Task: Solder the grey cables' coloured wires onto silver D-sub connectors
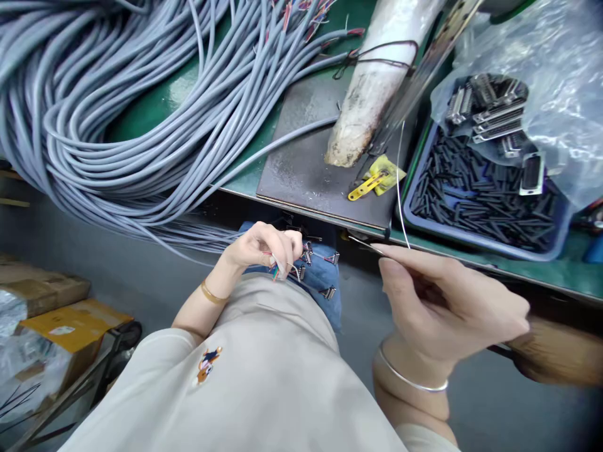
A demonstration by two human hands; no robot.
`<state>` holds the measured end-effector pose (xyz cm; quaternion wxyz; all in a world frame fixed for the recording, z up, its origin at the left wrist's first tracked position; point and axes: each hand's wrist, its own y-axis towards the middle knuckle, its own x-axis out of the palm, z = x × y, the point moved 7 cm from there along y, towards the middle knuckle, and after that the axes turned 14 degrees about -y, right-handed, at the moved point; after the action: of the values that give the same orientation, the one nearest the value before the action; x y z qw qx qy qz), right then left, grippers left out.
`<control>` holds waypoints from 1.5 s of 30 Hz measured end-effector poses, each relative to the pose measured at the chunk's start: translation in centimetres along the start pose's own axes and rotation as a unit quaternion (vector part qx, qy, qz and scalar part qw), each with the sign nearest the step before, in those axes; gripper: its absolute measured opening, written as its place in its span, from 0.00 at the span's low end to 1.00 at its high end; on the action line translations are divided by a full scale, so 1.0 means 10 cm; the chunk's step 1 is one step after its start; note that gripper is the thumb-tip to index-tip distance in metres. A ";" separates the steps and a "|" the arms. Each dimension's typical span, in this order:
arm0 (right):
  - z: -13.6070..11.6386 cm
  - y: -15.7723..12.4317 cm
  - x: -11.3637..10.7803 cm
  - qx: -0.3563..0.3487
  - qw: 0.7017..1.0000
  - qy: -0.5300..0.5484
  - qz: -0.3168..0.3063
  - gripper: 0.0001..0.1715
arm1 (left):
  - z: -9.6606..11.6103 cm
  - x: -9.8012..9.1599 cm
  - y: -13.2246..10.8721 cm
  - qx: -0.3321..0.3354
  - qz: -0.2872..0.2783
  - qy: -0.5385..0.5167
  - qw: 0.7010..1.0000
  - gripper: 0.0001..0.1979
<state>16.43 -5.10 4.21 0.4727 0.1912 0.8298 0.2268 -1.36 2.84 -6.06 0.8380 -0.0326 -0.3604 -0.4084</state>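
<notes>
My left hand (272, 246) is closed above my lap, its fingers pinched around the stripped end of a grey cable, with thin coloured wires (275, 271) poking out below the fingertips. At the bench edge, my right hand (438, 295) is closed, thumb and forefinger pinching a slim metal tool (362, 243) that points left; its exact kind does not show. A thin white strand (400, 188) hangs down behind the right forefinger. Several wired metal connectors (328, 292) rest on my blue-clad lap beside the left hand.
Bundled grey cables (155, 150) cover the bench's left side. A white tube (372, 88) slants over a dark board (306, 157), with a yellow-handled tool (367, 187) near its end. Right, a blue tray (475, 246) holds black sleeves and bagged connectors (499, 113). Cardboard boxes (75, 320) stand lower left.
</notes>
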 end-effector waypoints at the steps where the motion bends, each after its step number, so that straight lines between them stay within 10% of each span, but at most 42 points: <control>1: -0.02 0.00 0.00 -0.009 1.000 -0.002 0.003 0.17 | 0.01 0.01 0.00 0.011 -0.008 -0.004 1.000 0.25; 5: -0.03 -0.02 -0.01 -0.011 1.000 -0.005 -0.015 0.21 | 0.07 0.06 0.00 0.032 -0.019 0.004 0.999 0.18; 8: 0.01 0.00 -0.12 -0.010 0.997 -0.052 -0.060 0.18 | 0.09 0.00 0.01 -0.007 0.105 0.069 0.992 0.09; 13: 0.42 0.25 -0.41 -0.009 0.934 -0.347 -0.088 0.05 | 0.41 0.32 0.13 0.047 0.162 0.250 0.953 0.04; 20: 1.45 0.61 -0.31 0.114 0.858 -0.485 -0.124 0.09 | 0.53 1.12 0.35 0.020 -0.114 0.244 0.963 0.08; 22: 1.54 0.67 -0.24 0.123 0.874 -0.456 -0.114 0.10 | 0.48 1.06 0.38 -0.015 -0.078 0.185 0.979 0.06; 25: 1.57 0.74 -0.09 0.116 0.889 -0.420 -0.142 0.09 | 0.35 0.68 0.39 -0.052 0.124 0.050 0.990 0.05; 30: 1.64 0.78 -0.08 0.134 0.888 -0.408 -0.168 0.06 | 0.10 0.23 0.26 -0.083 0.334 -0.114 0.932 0.11; 41: 1.65 0.96 -0.03 0.094 0.877 -0.410 -0.233 0.06 | 0.05 0.22 0.25 -0.086 0.318 -0.064 0.942 0.10; 45: 1.35 0.98 -0.28 0.097 0.945 -0.280 -0.141 0.08 | 0.06 0.23 0.25 -0.080 0.307 -0.039 0.948 0.11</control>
<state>30.53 4.12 5.54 0.6921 0.1728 0.7007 0.0132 0.96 3.15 -3.53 0.9026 -0.2244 -0.3320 -0.1572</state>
